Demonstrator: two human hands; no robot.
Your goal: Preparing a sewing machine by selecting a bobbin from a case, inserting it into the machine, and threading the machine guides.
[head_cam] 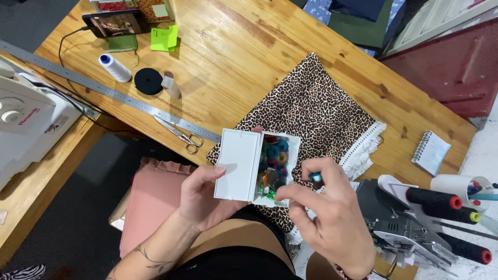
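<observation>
My left hand (205,194) holds a small white plastic box (239,164) with its lid swung open to the left. The open half shows several coloured bobbins (273,158), blue, red and green. My right hand (324,212) hovers at the box's right edge, with a small blue object (315,177) pinched between thumb and forefinger. Under the box lies a leopard-print fabric (316,111) with a white fringed edge, spread on the wooden table (249,41).
A long metal ruler (104,89), scissors (180,136), a white thread spool (115,67), a black elastic roll (148,81), a phone (113,23) and green sticky notes lie on the table. A white sewing machine (26,119) stands left. A spiral notepad (430,152) and pen cup are at right.
</observation>
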